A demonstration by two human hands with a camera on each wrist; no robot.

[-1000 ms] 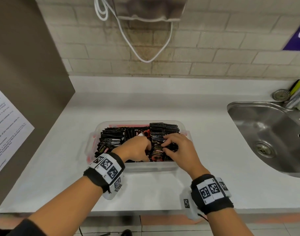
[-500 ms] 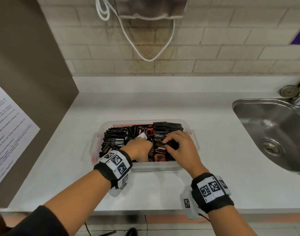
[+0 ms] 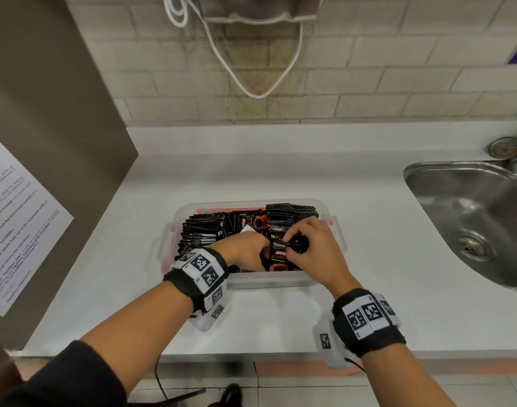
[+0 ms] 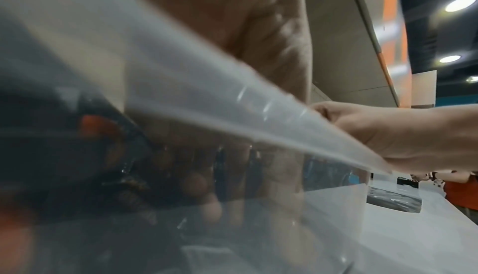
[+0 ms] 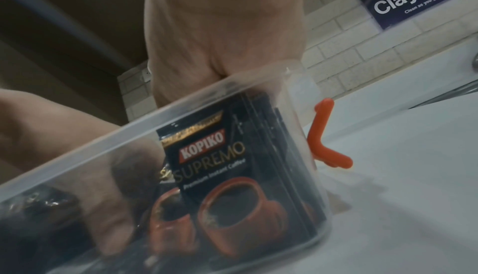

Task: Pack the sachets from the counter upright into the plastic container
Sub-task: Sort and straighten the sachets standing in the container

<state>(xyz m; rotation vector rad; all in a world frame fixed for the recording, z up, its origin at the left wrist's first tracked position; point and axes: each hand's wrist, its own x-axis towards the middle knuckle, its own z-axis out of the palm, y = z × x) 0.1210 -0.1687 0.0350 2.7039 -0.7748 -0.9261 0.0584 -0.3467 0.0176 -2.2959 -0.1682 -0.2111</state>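
Observation:
A clear plastic container point(image 3: 167, 245) with red clips sits mid-counter, packed with black coffee sachets point(image 3: 291, 214) standing on edge. My left hand point(image 3: 258, 254) is down inside its near-middle part, fingers curled round a bunch of sachets. Those fingers point(image 4: 199, 180) show through the container wall point(image 4: 232, 104) in the left wrist view. My right hand point(image 3: 289, 248) pinches the top edges of the near-right sachets. In the right wrist view, the front sachet point(image 5: 225, 166) stands upright against the container's near wall point(image 5: 103, 141), beside the left fingers point(image 5: 116, 196).
A steel sink point(image 3: 471, 218) lies to the right, with a drain strainer point(image 3: 505, 146) behind it. A brown panel with a paper notice point(image 3: 19, 218) stands at the left. A white cord point(image 3: 251, 83) hangs on the brick wall. A red clip point(image 5: 320, 131) sticks out at the container's right end.
Both hands stay inside the container. The right hand has shifted slightly on the sachet tops, and the front sachet's label shows more between the hands. The head view has drifted.

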